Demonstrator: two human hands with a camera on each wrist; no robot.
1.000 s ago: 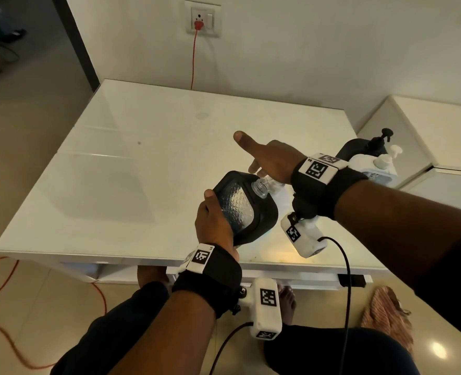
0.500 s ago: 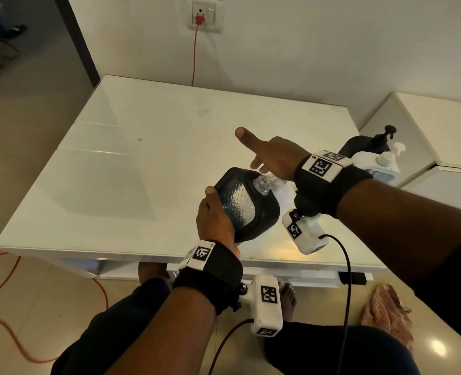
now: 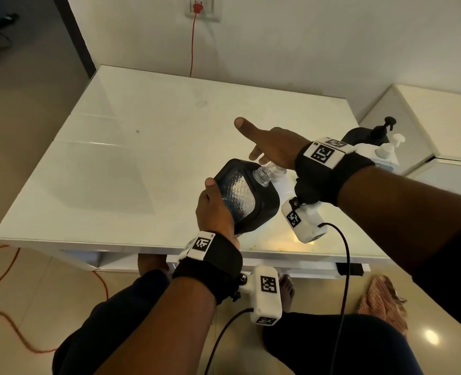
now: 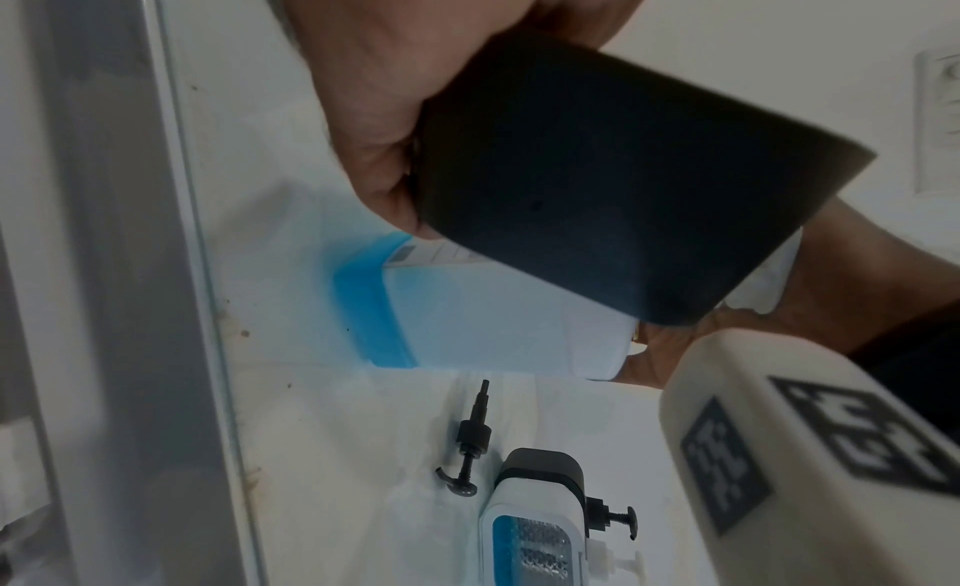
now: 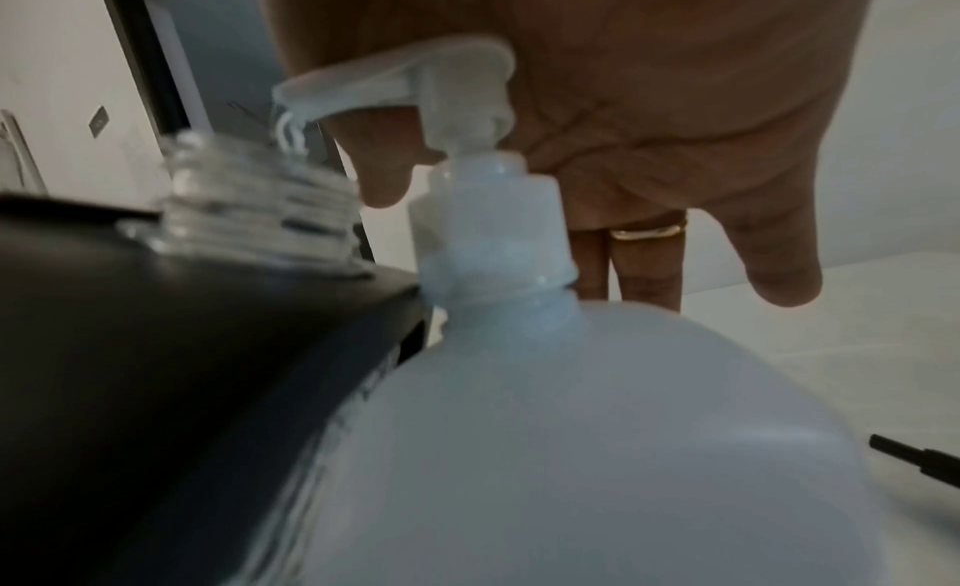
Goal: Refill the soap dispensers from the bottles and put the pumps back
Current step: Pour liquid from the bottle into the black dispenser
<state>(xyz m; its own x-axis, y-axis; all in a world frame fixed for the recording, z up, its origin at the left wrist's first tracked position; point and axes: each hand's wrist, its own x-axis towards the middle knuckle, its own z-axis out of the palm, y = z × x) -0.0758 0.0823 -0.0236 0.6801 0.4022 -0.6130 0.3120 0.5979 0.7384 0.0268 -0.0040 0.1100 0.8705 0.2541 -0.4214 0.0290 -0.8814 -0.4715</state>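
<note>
Dispenser [image 3: 247, 197]: black, pump off, tilted, open neck toward refill bottle [image 5: 597, 451] on table [image 3: 142, 158]. Left hand [image 3: 215, 209] grip wrapped around body. Right hand [image 3: 272, 147] flat-palmed on bottle pump [image 5: 415, 81], spout just above neck.

The person is wearing a wide black strap on each wrist, each bearing a white plate printed with a black square marker. A white camera block is hanging under each strap on a small metal joint, marked with the same kind of black pattern, and a thin black cable is trailing from each block toward six o'clock. A gold ring is showing on a finger of the right hand [image 5: 670, 114]. Dark trousers are covering the legs, and the feet are bare.
</note>
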